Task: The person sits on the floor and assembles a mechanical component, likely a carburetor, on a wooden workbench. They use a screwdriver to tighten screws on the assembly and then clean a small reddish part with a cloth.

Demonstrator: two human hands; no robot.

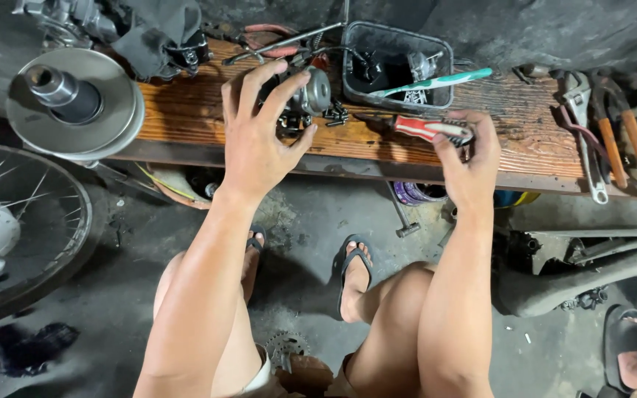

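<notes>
Our left hand [258, 144] spreads wide over the metal engine part [305, 96] on the counter [186, 110]. At three o'clock, our right hand [470, 158] pinches the red-handled screwdriver [429, 129]. We should steady the part firmly before prying.

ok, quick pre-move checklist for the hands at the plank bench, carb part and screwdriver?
1. Left hand on the small metal engine part: ok, fingers spread over it on the wooden plank.
2. Right hand on the red-handled screwdriver: ok, fingertips at the handle end; firm grip cannot tell.
3. Screwdriver tip engaged with the part: not ok, the tool lies flat on the plank, apart from it.
4. Loose small bits beside the part: not ok, they sit uncontained on the plank.
5. Black tray behind: ok, upright, a teal toothbrush resting across it.
6. Part's underside: cannot tell, hidden by the hand.
</notes>
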